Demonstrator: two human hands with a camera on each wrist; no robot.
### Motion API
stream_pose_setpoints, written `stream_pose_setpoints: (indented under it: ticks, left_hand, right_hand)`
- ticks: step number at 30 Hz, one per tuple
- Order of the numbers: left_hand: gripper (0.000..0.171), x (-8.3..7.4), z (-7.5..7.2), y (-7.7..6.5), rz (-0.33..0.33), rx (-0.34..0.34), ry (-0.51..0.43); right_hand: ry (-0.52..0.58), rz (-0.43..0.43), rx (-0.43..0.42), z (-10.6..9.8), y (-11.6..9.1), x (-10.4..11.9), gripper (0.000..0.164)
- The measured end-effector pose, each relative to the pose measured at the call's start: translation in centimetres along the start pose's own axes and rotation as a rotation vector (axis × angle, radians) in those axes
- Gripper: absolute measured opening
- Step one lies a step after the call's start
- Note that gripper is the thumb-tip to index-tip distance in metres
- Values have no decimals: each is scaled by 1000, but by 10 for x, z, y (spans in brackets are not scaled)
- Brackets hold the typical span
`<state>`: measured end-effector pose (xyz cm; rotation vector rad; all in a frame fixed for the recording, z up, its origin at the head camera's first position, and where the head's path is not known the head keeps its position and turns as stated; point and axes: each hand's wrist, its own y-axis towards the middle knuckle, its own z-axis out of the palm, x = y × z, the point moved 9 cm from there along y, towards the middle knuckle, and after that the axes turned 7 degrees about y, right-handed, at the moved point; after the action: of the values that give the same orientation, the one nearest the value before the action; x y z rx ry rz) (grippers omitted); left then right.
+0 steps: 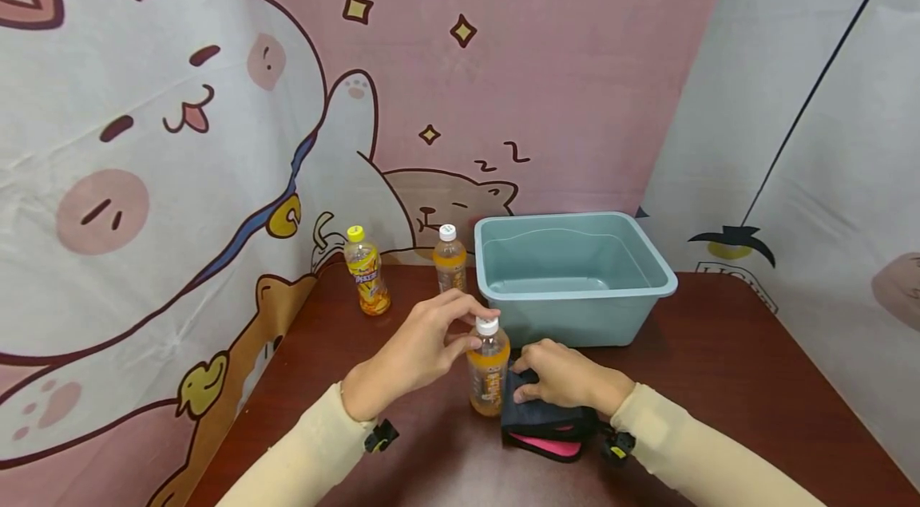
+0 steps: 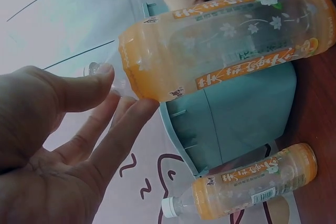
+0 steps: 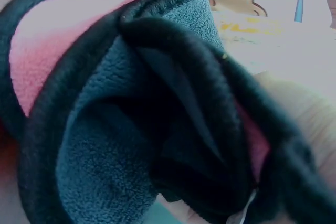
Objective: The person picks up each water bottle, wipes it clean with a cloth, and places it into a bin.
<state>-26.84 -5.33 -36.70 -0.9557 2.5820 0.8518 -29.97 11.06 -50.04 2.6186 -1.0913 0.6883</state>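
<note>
A clear bottle with an orange label and white cap (image 1: 489, 371) stands upright on the table. My left hand (image 1: 424, 343) pinches it at the neck, just below the cap; thumb and fingertips show around the neck in the left wrist view. Beside the bottle, my right hand (image 1: 568, 375) grips a folded dark grey cloth (image 1: 535, 413) with black edging and a pink side. The cloth lies close against the bottle's right side; whether they touch I cannot tell. Its folds (image 3: 105, 145) fill the right wrist view and hide most of the fingers.
A blue-green plastic tub (image 1: 568, 319) sits behind the hands, at the back of the table. A second orange-labelled bottle (image 1: 450, 263) stands left of it. Farther left is a yellow-capped bottle (image 1: 368, 275). Behind the brown table (image 1: 719, 379) hangs a printed cartoon curtain (image 1: 575, 52).
</note>
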Motion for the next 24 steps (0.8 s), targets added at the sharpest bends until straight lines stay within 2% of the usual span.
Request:
stream_pose_setpoints:
  ticks: [5,11,18,24]
  left_hand:
    - [42,2,1,0,-11,10,-30]
    - [42,3,1,-1,-8,17,-45]
    - [41,4,2,-2,-3,12,-52]
    - [40,5,2,-5,4,2,-62]
  right_hand:
    - [27,25,13,4,1,-4,43]
    - [81,29,-19,-2,-2,-5,44]
    - [152,-3,-95,-21,-6,1,42]
    - [143,-42,-189,-43,-12,11,41]
